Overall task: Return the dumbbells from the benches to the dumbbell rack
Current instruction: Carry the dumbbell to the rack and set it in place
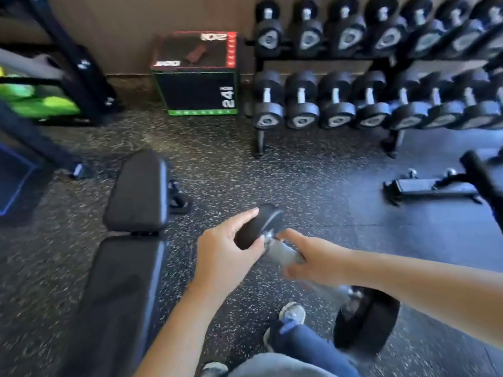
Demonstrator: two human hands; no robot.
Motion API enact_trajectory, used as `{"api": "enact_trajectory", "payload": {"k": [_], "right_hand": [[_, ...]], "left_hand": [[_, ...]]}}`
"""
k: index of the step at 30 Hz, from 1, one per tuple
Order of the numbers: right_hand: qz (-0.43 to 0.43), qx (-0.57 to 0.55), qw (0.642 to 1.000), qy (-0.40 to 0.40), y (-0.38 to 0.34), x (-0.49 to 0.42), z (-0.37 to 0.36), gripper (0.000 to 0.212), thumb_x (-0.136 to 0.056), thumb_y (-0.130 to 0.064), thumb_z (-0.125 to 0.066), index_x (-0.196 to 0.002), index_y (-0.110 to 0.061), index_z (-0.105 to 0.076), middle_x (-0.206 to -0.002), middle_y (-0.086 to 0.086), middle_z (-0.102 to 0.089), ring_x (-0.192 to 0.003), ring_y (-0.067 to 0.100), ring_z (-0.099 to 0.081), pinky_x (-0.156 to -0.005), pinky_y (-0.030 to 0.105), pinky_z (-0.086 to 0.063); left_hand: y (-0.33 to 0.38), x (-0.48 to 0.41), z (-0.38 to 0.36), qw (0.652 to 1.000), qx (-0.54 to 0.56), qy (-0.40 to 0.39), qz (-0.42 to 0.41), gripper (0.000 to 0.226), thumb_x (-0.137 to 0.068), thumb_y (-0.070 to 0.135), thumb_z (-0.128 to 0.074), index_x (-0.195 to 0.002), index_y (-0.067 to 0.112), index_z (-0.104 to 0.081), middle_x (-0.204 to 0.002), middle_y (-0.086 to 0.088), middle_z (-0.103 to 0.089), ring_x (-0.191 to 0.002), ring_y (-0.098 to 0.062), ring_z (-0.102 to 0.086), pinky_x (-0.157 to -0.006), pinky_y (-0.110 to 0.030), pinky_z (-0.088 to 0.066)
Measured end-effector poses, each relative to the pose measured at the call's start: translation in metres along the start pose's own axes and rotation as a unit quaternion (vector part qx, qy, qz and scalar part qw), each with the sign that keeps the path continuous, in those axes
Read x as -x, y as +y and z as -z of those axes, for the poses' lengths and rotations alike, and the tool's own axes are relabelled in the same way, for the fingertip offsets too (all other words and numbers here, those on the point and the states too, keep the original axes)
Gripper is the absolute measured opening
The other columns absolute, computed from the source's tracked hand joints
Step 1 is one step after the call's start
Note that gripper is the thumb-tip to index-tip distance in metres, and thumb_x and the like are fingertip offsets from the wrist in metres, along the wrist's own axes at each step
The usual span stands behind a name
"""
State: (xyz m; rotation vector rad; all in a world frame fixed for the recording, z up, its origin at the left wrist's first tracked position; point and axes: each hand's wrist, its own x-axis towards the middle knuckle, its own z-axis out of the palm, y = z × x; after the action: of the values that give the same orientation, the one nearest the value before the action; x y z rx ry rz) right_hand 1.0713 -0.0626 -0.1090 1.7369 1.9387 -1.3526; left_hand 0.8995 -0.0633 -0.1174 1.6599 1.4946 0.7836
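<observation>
One dumbbell (280, 250), axis far-left to near-right; left hand (223, 251) clasps far head, right hand (313, 257) grips handle.

Centre: dumbbell (258, 227) handle smeared by motion, mostly hidden under right hand (310, 258); hand blurred too, seemingly wrapped round handle. Near head at 5 o'clock blurred. At 1–2 o'clock dumbbell rack (260, 144) cut by top, right edges. At 7 o'clock bench (136, 191) cut by bottom edge. At 9 o'clock green objects (40, 104) too blurred to identify.
</observation>
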Motion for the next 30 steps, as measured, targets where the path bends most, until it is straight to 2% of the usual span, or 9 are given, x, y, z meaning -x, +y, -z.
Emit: {"api": "enact_trajectory", "payload": {"k": [3,6,10,13,17,20,23,26,30], "right_hand": [[-0.039,-0.037,0.998,0.037,0.054,0.008,0.040,0.061,-0.089,-0.023,-0.057,-0.138,-0.031,-0.022,-0.077,-0.006,-0.050,-0.068,0.015,-0.052,-0.054,0.023,-0.040],[-0.069,-0.069,0.992,0.081,0.101,0.015,0.072,0.059,-0.088,-0.021,-0.058,-0.136,-0.033,-0.025,-0.069,-0.011,-0.046,-0.059,0.006,-0.049,-0.051,0.020,-0.038],[-0.105,-0.091,0.985,0.098,0.142,0.020,0.106,0.058,-0.088,-0.023,-0.057,-0.135,-0.035,-0.025,-0.072,-0.009,-0.046,-0.062,0.011,-0.050,-0.052,0.020,-0.038],[-0.128,-0.094,0.983,0.095,0.164,0.015,0.136,0.056,-0.088,-0.026,-0.058,-0.134,-0.032,-0.026,-0.085,-0.004,-0.051,-0.074,0.018,-0.051,-0.059,0.026,-0.039],[-0.162,-0.110,0.975,0.109,0.195,-0.007,0.184,0.054,-0.086,-0.027,-0.060,-0.132,-0.028,-0.030,-0.095,0.006,-0.060,-0.086,0.024,-0.059,-0.075,0.034,-0.046],[-0.182,-0.124,0.966,0.132,0.209,-0.030,0.228,0.053,-0.087,-0.025,-0.059,-0.132,-0.028,-0.030,-0.090,0.002,-0.057,-0.080,0.021,-0.056,-0.070,0.032,-0.044],[-0.205,-0.158,0.950,0.174,0.218,-0.054,0.277,0.056,-0.086,-0.022,-0.059,-0.133,-0.028,-0.029,-0.089,0.001,-0.053,-0.079,0.020,-0.051,-0.067,0.029,-0.039],[-0.221,-0.193,0.936,0.194,0.225,-0.073,0.322,0.061,-0.083,-0.021,-0.061,-0.134,-0.029,-0.028,-0.094,0.002,-0.054,-0.080,0.020,-0.052,-0.070,0.031,-0.044],[-0.231,-0.244,0.917,0.213,0.239,-0.088,0.371,0.067,-0.081,-0.019,-0.063,-0.136,-0.033,-0.027,-0.084,-0.005,-0.054,-0.077,0.018,-0.055,-0.076,0.033,-0.050]], "left_hand": [[0.031,-0.044,-0.052,0.999,0.025,-0.033,-0.027,0.046,-0.070,0.015,-0.074,-0.113,0.027,-0.063,-0.107,0.022,-0.059,-0.097,0.020,-0.051,-0.086,-0.007,-0.042],[0.060,-0.081,-0.097,0.994,0.059,-0.077,-0.041,0.046,-0.070,0.014,-0.076,-0.112,0.029,-0.063,-0.107,0.022,-0.060,-0.100,0.013,-0.055,-0.088,-0.014,-0.045],[0.085,-0.126,-0.140,0.986,0.067,-0.134,-0.073,0.043,-0.065,0.025,-0.074,-0.104,0.037,-0.063,-0.106,0.018,-0.064,-0.097,0.005,-0.060,-0.087,-0.027,-0.051],[0.101,-0.164,-0.166,0.979,0.075,-0.166,-0.088,0.039,-0.062,0.028,-0.070,-0.099,0.039,-0.063,-0.103,0.015,-0.067,-0.094,0.005,-0.062,-0.086,-0.028,-0.051],[0.118,-0.225,-0.196,0.968,0.098,-0.210,-0.095,0.045,-0.064,0.020,-0.075,-0.107,0.028,-0.066,-0.102,0.009,-0.070,-0.091,0.001,-0.064,-0.085,-0.030,-0.052],[0.132,-0.287,-0.214,0.959,0.101,-0.232,-0.128,0.045,-0.067,0.012,-0.078,-0.108,0.025,-0.066,-0.099,0.011,-0.070,-0.089,0.001,-0.065,-0.084,-0.029,-0.053],[0.154,-0.355,-0.227,0.944,0.111,-0.268,-0.159,0.043,-0.063,0.025,-0.076,-0.105,0.030,-0.066,-0.096,0.015,-0.070,-0.087,0.002,-0.065,-0.084,-0.029,-0.053],[0.173,-0.418,-0.238,0.931,0.112,-0.300,-0.176,0.041,-0.059,0.037,-0.071,-0.099,0.037,-0.065,-0.098,0.015,-0.069,-0.090,0.002,-0.064,-0.087,-0.030,-0.051],[0.200,-0.482,-0.256,0.913,0.117,-0.342,-0.192,0.039,-0.061,0.028,-0.071,-0.098,0.040,-0.064,-0.098,0.018,-0.068,-0.090,0.002,-0.064,-0.087,-0.031,-0.051]]}}
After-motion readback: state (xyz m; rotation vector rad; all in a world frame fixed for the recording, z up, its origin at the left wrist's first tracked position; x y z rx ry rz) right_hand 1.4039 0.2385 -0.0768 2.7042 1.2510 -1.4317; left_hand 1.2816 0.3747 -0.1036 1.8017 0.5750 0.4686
